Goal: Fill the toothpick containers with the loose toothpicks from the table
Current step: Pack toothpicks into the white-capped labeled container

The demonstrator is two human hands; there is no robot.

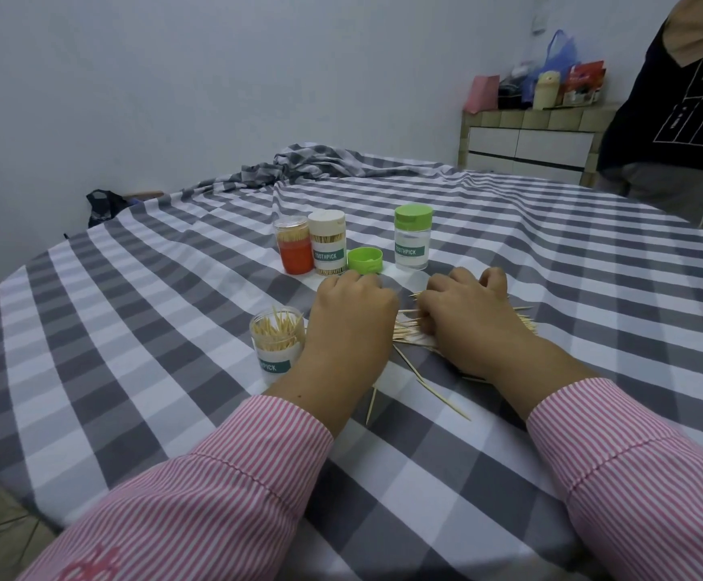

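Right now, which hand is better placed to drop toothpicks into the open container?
Left. The left hand lies beside the open container; the right hand rests farther away on the loose toothpicks.

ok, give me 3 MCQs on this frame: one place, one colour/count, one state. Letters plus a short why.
1. Where is the open container?
A. left of the left hand
B. behind the green-lidded container
C. on the cabinet

2. What colour is the loose lid?
A. orange
B. cream
C. green

3. What is the green-lidded container's state?
A. packed full
B. capped, no toothpicks showing
C. tipped over

Answers:
1 A: it stands just left of that hand.
2 C: a green lid lies alone on the checked cloth.
3 B: lid on, upright, body looks clear.
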